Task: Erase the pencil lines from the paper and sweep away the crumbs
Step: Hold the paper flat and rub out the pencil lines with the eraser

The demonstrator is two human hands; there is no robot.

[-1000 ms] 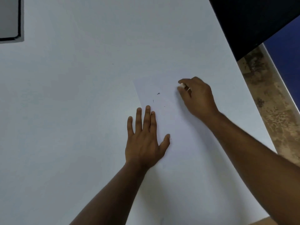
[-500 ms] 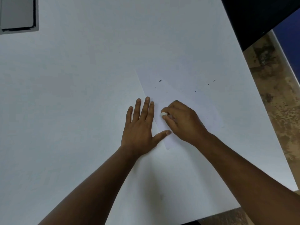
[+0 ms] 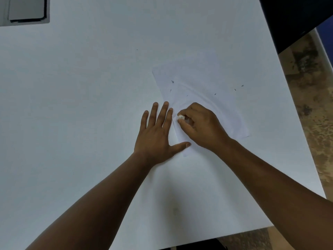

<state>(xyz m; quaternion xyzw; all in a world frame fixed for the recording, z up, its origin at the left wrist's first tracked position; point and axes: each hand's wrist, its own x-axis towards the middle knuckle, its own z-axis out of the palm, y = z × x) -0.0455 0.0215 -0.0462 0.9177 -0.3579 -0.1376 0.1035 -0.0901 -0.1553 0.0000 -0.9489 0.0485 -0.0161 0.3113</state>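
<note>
The left hand (image 3: 156, 134) lies flat, fingers spread, on the paper's (image 3: 212, 98) left edge. The right hand (image 3: 200, 127) pinches a white eraser (image 3: 180, 117) against the sheet. Dark crumbs (image 3: 172, 81) dot its far part.

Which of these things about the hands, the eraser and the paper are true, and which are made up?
1. The right hand pinches a small white eraser. True.
2. The left hand is curled into a fist. False: it lies flat with its fingers spread, at the left edge of the paper.
3. Dark crumbs lie on the paper. True.
4. The paper hangs over the edge of the white table. False: the whole sheet lies on the table.
5. The eraser is close to the left hand's fingertips. True.
</note>
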